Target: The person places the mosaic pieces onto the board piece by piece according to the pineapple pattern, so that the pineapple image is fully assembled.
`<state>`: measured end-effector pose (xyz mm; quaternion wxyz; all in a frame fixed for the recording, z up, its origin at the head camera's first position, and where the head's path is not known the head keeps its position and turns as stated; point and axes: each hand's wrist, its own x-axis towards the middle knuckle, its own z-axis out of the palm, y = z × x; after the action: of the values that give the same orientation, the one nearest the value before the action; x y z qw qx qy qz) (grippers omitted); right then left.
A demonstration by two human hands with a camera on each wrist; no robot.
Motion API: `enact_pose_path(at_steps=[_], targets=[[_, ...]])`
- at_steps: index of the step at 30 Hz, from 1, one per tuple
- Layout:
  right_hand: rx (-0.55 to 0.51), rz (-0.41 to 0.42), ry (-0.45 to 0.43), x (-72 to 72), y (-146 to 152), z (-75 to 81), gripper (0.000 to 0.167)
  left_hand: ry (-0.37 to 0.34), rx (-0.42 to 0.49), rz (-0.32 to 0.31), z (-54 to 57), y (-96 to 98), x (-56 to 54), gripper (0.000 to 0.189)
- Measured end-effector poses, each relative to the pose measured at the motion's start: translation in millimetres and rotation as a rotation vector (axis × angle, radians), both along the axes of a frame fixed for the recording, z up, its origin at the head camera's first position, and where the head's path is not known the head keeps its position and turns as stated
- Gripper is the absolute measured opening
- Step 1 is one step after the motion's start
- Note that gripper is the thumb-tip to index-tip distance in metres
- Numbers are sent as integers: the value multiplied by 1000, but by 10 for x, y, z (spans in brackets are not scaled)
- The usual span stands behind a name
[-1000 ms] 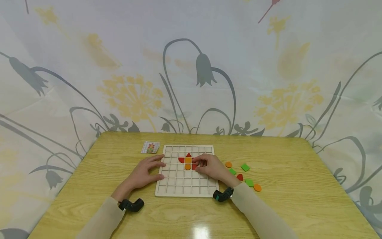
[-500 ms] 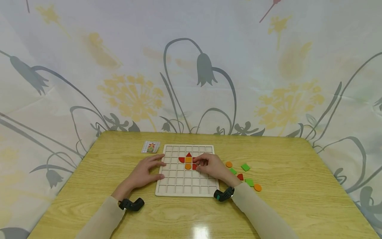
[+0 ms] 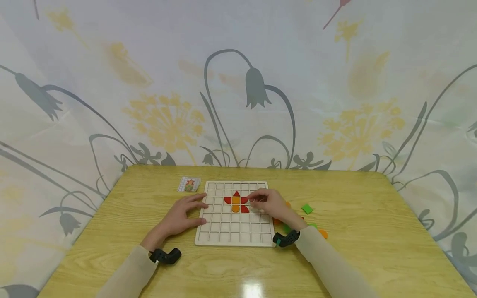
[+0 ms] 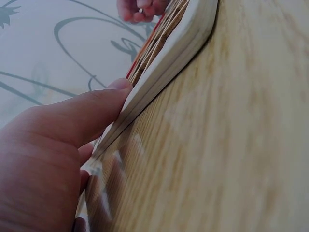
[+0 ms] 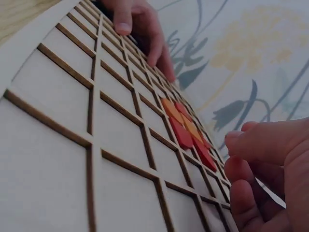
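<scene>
A pale wooden grid board (image 3: 223,236) lies flat on the table. My left hand (image 3: 182,215) rests at its left side, fingertips and thumb touching the rim. In the board's upper middle, red pieces surround an orange square (image 3: 236,200): a triangle (image 3: 237,193) above, a rounded piece (image 3: 227,200) left, another (image 3: 244,200) right. Below the square is an orange disc (image 3: 235,208), with a red quarter-round piece (image 3: 244,209) beside it. My right hand (image 3: 271,203) hovers just right of these pieces, fingers loosely bent, nothing visible between thumb and fingers.
Beyond the board's upper left corner lies a small card (image 3: 189,184) printed with a coloured pattern. Loose pieces lie right of the board, among them a green square (image 3: 307,208) and an orange disc (image 3: 323,234); my right forearm partly hides several.
My right hand has let go of the red pieces and drawn back to the right, uncovering the two right-hand ones. My left hand stays where it was.
</scene>
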<state>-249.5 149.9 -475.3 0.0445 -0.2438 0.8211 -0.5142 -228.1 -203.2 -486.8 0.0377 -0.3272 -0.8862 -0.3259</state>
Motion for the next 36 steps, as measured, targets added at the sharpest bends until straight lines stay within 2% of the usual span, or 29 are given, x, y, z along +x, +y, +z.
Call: enact_pose_path(at_steps=[4,8,14,19,22,27,36], targets=[[48,-53,11,12,189,57,20,-1,-1,1,-4,6,15,39],[87,-58,51,37,403,70,17,5,-8,7,-7,6,14,39],[158,-25,55,184,691,123,15,-1,-8,9,-8,7,1,39],[251,46,100,283,860,124,16,-6,-3,8,4,10,8,39],[289,78,135,313,912,116,17,-3,-3,4,9,8,11,39],[340,86,189,341,938,102,17,1,-3,-1,21,12,19,40],[398,80,208,347,891,126,16,2,-6,5,4,5,12,39]])
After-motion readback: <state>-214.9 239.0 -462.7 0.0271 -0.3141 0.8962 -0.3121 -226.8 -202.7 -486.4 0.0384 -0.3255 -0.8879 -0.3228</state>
